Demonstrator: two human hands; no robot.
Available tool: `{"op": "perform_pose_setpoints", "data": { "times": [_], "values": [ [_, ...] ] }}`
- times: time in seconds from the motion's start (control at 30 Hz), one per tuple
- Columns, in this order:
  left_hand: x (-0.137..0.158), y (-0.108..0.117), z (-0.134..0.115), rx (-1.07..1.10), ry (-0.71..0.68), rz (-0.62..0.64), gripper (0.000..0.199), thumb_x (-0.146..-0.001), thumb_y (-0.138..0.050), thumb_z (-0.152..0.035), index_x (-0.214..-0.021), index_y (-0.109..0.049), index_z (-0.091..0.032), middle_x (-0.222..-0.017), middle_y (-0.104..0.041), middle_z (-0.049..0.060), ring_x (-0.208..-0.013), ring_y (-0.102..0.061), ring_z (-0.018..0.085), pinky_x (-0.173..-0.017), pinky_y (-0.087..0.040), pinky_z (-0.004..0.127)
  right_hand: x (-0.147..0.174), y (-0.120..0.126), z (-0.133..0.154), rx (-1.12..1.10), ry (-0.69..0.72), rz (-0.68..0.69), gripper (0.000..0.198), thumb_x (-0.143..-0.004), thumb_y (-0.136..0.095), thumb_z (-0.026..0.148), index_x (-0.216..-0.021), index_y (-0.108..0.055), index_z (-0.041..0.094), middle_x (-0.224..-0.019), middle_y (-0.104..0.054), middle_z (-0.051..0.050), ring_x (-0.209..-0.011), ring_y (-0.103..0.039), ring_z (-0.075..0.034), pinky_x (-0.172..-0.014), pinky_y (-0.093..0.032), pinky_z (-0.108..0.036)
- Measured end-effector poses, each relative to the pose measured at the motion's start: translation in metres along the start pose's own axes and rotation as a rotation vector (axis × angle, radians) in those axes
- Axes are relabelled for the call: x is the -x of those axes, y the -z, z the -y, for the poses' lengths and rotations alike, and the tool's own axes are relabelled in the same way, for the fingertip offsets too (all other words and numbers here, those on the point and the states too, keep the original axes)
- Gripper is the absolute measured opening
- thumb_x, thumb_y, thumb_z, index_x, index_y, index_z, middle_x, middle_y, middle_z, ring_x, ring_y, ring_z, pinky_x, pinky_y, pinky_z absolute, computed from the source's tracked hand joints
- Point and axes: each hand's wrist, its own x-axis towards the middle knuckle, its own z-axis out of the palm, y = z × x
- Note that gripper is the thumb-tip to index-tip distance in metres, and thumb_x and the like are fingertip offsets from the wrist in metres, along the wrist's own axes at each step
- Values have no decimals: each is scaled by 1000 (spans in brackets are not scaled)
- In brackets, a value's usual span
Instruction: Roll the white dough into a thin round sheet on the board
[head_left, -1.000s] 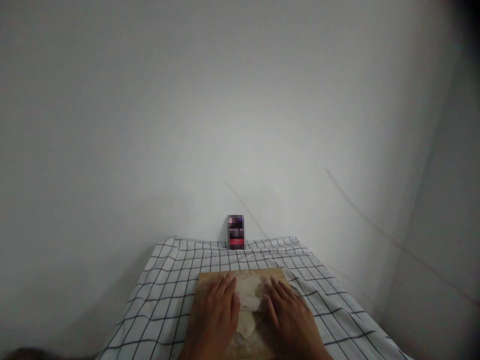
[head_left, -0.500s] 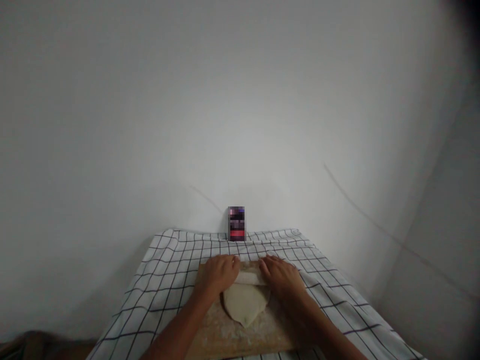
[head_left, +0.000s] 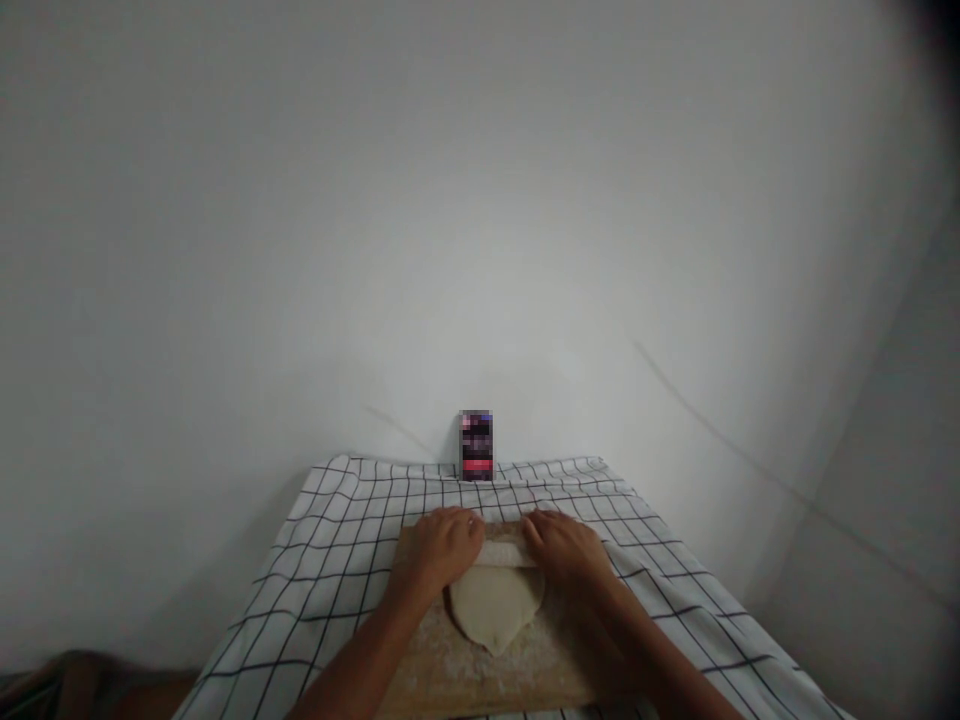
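A pale rolling pin (head_left: pixel 504 555) lies crosswise over the far part of a flattened sheet of dough (head_left: pixel 496 605). My left hand (head_left: pixel 450 543) is curled over its left end, fingers bent. On the right end rests my right hand (head_left: pixel 564 545), its fingers bent over the pin and its thumb side toward the middle. Both hands hide the pin's ends. The dough narrows to a blunt point toward me and lies on a floured wooden board (head_left: pixel 450 685).
Under the board is a white cloth with black checks (head_left: pixel 330 560) over the table. A blurred upright phone-like object (head_left: pixel 477 446) leans at the white wall (head_left: pixel 480 250) behind. Brown wooden furniture (head_left: pixel 82 685) shows at the lower left.
The view has shifted slightly, so most things sit a little further right. Both hands stay on the rolling pin, and the dough's shape looks nearly the same.
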Motion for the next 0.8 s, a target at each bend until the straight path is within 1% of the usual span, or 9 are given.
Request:
{"op": "perform_pose_setpoints", "data": {
  "times": [0.1,0.2,0.3,0.4,0.47,0.57,0.67,0.73,0.8],
  "values": [
    [10,2,-6,5,22,-74,35,-102,-41,-24,-107,-75,-18,-112,-78,11,-111,-70,25,-99,-54,41,7,-5,-1,-8,12,-27,38,-107,-33,32,-115,-69,23,-126,-72,-12,-118,-66,-26,-97,-52,-39],
    [18,6,-12,15,27,-146,32,-100,-45,-24,-105,-76,-18,-109,-79,11,-107,-72,27,-97,-56,44,14,-8,-1,-33,10,-56,39,-107,-35,33,-121,-70,22,-137,-66,-14,-130,-60,-28,-105,-47,-44],
    [22,5,-15,12,32,-158,32,-99,-45,-21,-107,-77,-17,-110,-79,11,-107,-73,28,-99,-56,48,21,-6,2,-43,9,-50,42,-107,-33,32,-123,-70,20,-139,-65,-15,-133,-57,-28,-108,-46,-44],
    [30,0,-17,6,20,-179,34,-100,-45,-22,-114,-75,-15,-120,-76,13,-118,-69,28,-106,-53,49,30,-1,6,-57,3,-45,44,-107,-31,33,-125,-69,20,-140,-65,-14,-136,-55,-28,-107,-47,-44],
    [38,-5,-18,6,10,-213,35,-101,-44,-23,-118,-73,-15,-125,-75,13,-124,-67,28,-109,-52,48,39,1,9,-81,-2,-52,46,-108,-29,36,-124,-69,22,-138,-67,-12,-134,-57,-27,-105,-49,-44],
    [53,-11,-18,-13,-23,-295,38,-102,-44,-27,-128,-68,-14,-133,-71,14,-130,-62,28,-109,-52,49,56,-1,13,-89,-15,-93,45,-107,-30,36,-126,-69,23,-141,-65,-11,-133,-58,-29,-106,-49,-45],
    [72,-14,-19,-50,-78,-372,43,-103,-44,-32,-138,-60,-14,-143,-64,13,-135,-58,29,-112,-49,52,71,-9,14,-87,-21,-151,44,-106,-35,38,-129,-68,22,-145,-61,-12,-136,-55,-31,-111,-45,-50],
    [86,-14,-19,-62,-113,-391,45,-104,-43,-34,-144,-55,-16,-147,-61,10,-136,-57,28,-114,-47,54,80,-13,14,-104,-17,-176,42,-105,-39,41,-129,-68,23,-146,-61,-12,-137,-53,-32,-112,-43,-50],
    [98,-12,-20,-57,-140,-385,46,-104,-44,-35,-147,-51,-20,-150,-58,7,-139,-54,27,-116,-44,54,86,-14,13,-134,3,-198,40,-105,-41,42,-128,-68,24,-146,-61,-10,-138,-52,-31,-112,-43,-48]
  ]
}}
